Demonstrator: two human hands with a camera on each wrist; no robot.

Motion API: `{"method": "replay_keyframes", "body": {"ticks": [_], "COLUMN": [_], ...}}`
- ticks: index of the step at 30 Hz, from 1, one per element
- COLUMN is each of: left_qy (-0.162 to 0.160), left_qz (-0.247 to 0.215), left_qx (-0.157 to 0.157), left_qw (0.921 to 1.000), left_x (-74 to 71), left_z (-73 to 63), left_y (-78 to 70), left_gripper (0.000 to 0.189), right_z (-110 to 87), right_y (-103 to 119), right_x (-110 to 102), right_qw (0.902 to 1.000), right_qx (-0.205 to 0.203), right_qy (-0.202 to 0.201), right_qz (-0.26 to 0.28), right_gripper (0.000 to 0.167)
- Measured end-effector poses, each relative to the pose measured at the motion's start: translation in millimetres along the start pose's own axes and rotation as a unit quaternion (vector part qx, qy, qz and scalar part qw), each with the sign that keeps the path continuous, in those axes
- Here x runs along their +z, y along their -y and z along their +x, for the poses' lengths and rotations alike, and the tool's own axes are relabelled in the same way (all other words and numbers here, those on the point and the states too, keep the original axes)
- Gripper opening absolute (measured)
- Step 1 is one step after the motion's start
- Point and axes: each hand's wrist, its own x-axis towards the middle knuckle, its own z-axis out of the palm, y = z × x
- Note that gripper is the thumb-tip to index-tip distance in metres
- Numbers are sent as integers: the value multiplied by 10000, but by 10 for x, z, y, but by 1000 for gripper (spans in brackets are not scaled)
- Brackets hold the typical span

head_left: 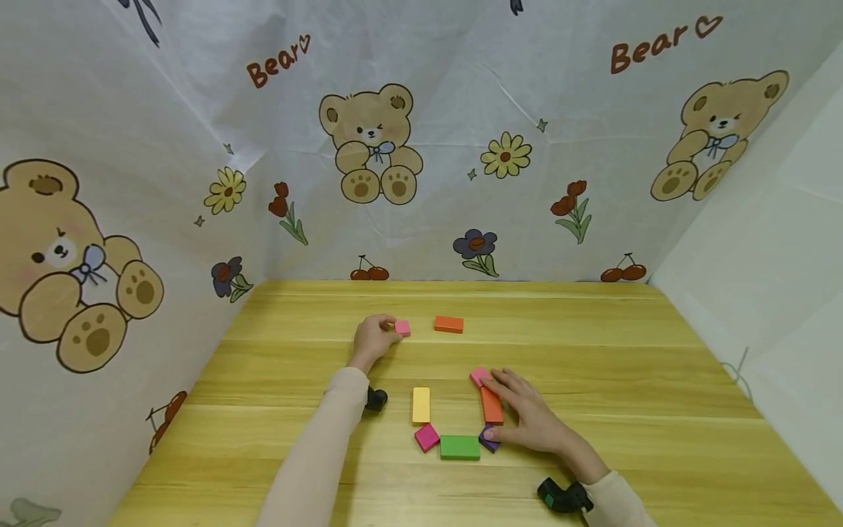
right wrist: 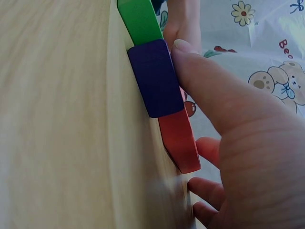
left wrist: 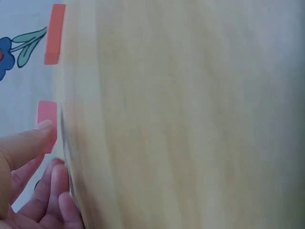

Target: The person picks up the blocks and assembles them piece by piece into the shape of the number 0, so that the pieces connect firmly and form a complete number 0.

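Toward the back of the table my left hand (head_left: 374,340) pinches a small pink block (head_left: 402,329) at its left side. The left wrist view has the thumb (left wrist: 28,143) on that block's face, with the other fingers curled below. My right hand (head_left: 530,417) spreads over the right side of a block arrangement. Its thumb touches a purple block (right wrist: 155,78), and its other fingers reach a second pink block (head_left: 480,377) and an orange block (head_left: 492,407). A green block (head_left: 459,447), a magenta block (head_left: 426,438) and a yellow block (head_left: 421,406) continue the U-shaped outline.
Another orange block (head_left: 449,324) lies right of the left hand's pink block. The wooden table (head_left: 626,359) meets a bear-printed cloth (head_left: 441,219) at its back and left. Black wrist devices (head_left: 563,496) sit on both forearms.
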Motion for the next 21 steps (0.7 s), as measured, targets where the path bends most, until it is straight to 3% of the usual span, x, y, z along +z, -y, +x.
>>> {"method": "replay_keyframes", "body": {"ticks": [4,8,12,21], "left_qy": [130,577,1036,1607], "left_qz": [-550,-850,-861,-676], "left_qx": [70,76,227,639], "left_qw": [9984,9947,9906,9826], "left_x": [-24,-47,-41,-3], "left_z": [0,-45,-114,-302], "left_y": [22,18,20,13], "left_gripper": [33,32,30,30], "right_z": [-1,0,4,7], "right_y": [0,0,5,-1], "right_x": [5,6,5,7], "right_qw": [10000,10000,10000,10000], "right_qx": [32,23,29,-24], "right_qy": [9,11,10,-2], "right_qz": [2,-6,26,12], "right_gripper": [85,85,85,85]}}
